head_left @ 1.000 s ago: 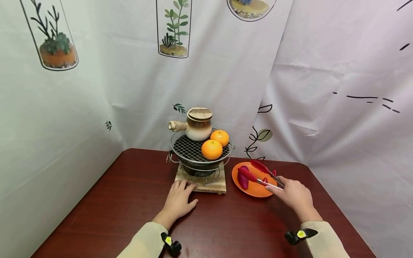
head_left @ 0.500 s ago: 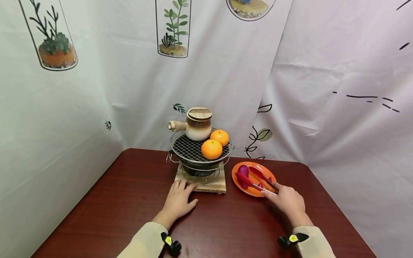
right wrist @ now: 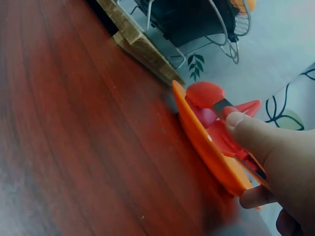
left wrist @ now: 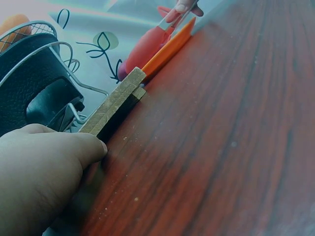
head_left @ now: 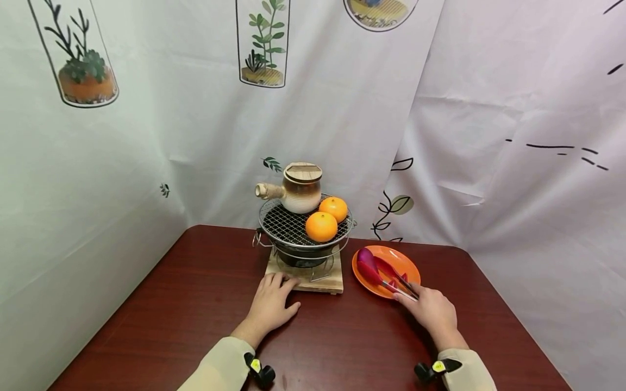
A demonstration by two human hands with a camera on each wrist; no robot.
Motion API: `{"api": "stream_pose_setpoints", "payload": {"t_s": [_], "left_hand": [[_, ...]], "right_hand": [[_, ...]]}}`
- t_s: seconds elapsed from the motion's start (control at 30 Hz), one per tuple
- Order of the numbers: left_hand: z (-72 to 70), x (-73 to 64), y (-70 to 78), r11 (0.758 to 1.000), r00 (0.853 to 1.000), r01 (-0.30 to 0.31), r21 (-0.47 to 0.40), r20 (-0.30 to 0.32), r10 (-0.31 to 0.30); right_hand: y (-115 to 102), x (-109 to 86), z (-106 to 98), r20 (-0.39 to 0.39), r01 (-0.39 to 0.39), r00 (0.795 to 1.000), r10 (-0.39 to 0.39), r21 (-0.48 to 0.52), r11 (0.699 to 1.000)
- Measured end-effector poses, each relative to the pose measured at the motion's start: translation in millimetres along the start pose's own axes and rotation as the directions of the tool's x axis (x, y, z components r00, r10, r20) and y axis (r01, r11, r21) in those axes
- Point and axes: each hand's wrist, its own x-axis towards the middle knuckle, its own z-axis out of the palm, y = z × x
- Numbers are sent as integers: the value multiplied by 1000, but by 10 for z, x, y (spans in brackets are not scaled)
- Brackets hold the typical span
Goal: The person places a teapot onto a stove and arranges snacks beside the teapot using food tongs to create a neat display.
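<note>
My right hand (head_left: 415, 297) grips the handles of red tongs (head_left: 383, 273) over an orange plate (head_left: 403, 259) at the table's right. The tongs' red tips lie beside a purple sweet potato (head_left: 364, 254) on the plate's left side; whether they clamp it is unclear. In the right wrist view the thumb presses the tongs (right wrist: 206, 93) above the plate (right wrist: 206, 145). My left hand (head_left: 274, 293) lies flat on the table, with its fingertips against the wooden board (head_left: 326, 281) under the grill. In the left wrist view that hand (left wrist: 44, 172) rests at the board's edge (left wrist: 115, 105).
A small black stove with a wire mesh top (head_left: 288, 225) stands on the board. On it are a brown clay teapot (head_left: 300, 189) with a wooden lid and two oranges (head_left: 321, 226). Printed curtains close in the back and sides of the dark red table (head_left: 195, 304).
My right hand has drawn back and to the left with the tongs. Their arms have narrowed and dropped to the sweet potato, which shifted toward the plate's far left. The left hand stayed put.
</note>
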Motion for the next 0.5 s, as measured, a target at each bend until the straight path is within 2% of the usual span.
{"api": "stream_pose_setpoints", "payload": {"t_s": [0.3, 0.5], "left_hand": [[-11, 5, 10, 1000, 1000, 4, 3, 8, -4], [-10, -6, 16, 1000, 1000, -5, -6, -14, 5]], "right_hand": [[10, -13, 17, -15, -6, 1000, 6, 2, 1000], [-24, -20, -24, -39, -18, 999, 19, 36, 999]]}}
